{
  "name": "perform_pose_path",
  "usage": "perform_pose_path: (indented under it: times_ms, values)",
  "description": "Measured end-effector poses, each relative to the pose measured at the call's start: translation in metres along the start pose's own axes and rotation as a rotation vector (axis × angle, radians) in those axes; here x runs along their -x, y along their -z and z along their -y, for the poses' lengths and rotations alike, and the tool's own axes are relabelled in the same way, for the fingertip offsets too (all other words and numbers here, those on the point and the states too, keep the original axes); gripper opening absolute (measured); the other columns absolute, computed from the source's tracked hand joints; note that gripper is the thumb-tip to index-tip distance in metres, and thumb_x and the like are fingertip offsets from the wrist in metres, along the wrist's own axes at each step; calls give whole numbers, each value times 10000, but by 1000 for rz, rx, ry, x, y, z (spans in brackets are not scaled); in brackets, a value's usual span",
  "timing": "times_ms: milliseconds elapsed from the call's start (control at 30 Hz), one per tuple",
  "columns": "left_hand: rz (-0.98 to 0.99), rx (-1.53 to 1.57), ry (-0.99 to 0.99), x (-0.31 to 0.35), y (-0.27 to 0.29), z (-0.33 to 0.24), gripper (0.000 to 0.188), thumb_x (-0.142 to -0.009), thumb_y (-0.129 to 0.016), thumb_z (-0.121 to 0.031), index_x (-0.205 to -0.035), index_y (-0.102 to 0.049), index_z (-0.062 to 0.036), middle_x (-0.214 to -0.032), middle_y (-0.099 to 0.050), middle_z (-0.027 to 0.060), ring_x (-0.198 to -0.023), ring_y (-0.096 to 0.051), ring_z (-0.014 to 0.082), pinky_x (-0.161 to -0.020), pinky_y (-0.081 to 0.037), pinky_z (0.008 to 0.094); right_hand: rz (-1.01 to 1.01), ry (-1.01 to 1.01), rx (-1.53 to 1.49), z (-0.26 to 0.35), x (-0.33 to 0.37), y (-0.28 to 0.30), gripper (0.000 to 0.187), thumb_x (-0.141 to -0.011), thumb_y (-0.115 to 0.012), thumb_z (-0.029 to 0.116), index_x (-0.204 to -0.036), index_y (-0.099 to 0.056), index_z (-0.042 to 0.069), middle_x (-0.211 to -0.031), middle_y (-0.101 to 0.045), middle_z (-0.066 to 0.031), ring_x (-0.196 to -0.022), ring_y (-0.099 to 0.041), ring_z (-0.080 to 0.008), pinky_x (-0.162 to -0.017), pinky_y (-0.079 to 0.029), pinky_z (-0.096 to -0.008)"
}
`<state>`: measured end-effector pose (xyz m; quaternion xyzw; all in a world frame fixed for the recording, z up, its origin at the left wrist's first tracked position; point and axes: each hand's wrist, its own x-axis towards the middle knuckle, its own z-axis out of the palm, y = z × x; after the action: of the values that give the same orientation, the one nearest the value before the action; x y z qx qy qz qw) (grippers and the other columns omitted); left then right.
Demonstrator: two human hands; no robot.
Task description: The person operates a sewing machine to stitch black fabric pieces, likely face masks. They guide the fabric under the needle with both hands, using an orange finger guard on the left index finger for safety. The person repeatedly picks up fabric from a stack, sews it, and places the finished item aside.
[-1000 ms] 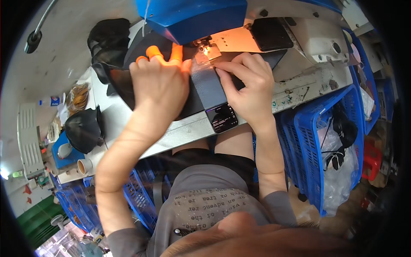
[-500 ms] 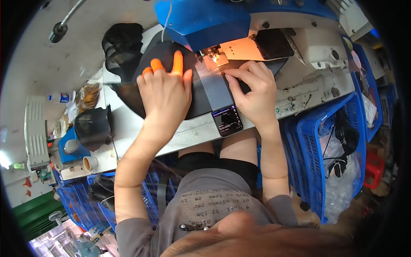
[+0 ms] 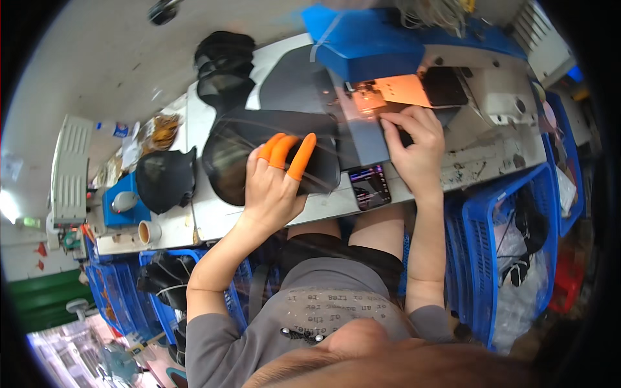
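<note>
Grey strip [image 3: 366, 139] at a sewing machine [image 3: 365, 48]: the strip lies flat on the bed, its far part under the orange-lit needle area and its near end just beside a smartphone [image 3: 370, 187] with a lit screen. To the left of the machine head, a dark grey panel [image 3: 291, 81] spreads flat; in front of it lies a glossy black piece [image 3: 226, 168] with a rounded left edge.

The right hand [image 3: 417, 145] is at the strip's right edge, thumb and forefinger tips nearly together; whether material is caught between them cannot be told. The left hand [image 3: 275, 197], three fingers in orange finger cots [image 3: 302, 157], is over the near part of the black piece, fingers bent and slightly apart; its thumb is poorly visible, so a hold cannot be confirmed.

A band of white tabletop [image 3: 217, 223] runs along the front edge, widening between the black piece and a cupped black form [image 3: 167, 180] farther left. The phone lies close to that front edge. Beyond the cupped form are a blue box [image 3: 119, 208] and a short cardboard tube [image 3: 149, 231].

Blue plastic baskets [image 3: 480, 258] stand below the table's right end, near a red stool [image 3: 570, 278]. At far left is a slotted pale housing [image 3: 70, 171].
</note>
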<state>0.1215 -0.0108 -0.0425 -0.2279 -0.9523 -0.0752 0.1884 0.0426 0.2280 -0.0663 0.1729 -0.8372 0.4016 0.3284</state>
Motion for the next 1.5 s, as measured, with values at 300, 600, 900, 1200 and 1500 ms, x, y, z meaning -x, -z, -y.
perform_pose_path:
  times_ms: [300, 600, 900, 1200, 1500]
  values:
    - [-423, -394, 159, 68, 31, 186, 540, -776, -663, -22, -1305, -558, -49, -1213, -577, 176, -1140, -547, 385, -1045, -383, 486, 57, -47, -7, 1, 2, 1, 77, -781, -721, 41, -851, -739, 66, -761, -605, -32, -776, -576, -217, -745, -436, -342]
    - [103, -318, 330, 147, 19, 217, 836, -716, -812, -423, -1397, -474, -77, -1366, -494, 220, -1319, -430, 401, -1113, -308, 536, 65, -41, 32, 2, 4, 1, 72, -797, -714, 49, -865, -733, 64, -766, -590, -26, -778, -565, -202, -757, -420, -336]
    - [625, -565, 331, 30, -75, 220, 408, -771, -667, -72, -1179, -662, -64, -1186, -647, 180, -1072, -639, 310, -931, -493, 430, 73, -44, 14, 3, 1, 1, 61, -809, -709, 53, -865, -732, 59, -772, -593, -37, -792, -568, -214, -770, -429, -348]
    - [-338, -312, 279, -10, -52, 207, 212, -909, -652, -265, -887, -728, -68, -654, -627, 158, -542, -629, 332, -498, -508, 415, 57, -53, 9, 0, 4, -1, 62, -792, -719, 73, -853, -732, 77, -771, -598, -29, -793, -570, -225, -740, -421, -358]
    - [-242, 14, -237, -58, 1, 8, 173, -742, -763, -187, -827, -733, -38, -841, -693, 73, -701, -625, 246, -558, -517, 339, 180, -11, -76, 43, 4, -8, 173, -869, -708, 204, -802, -732, 46, -731, -614, -32, -747, -563, -234, -754, -392, -365]
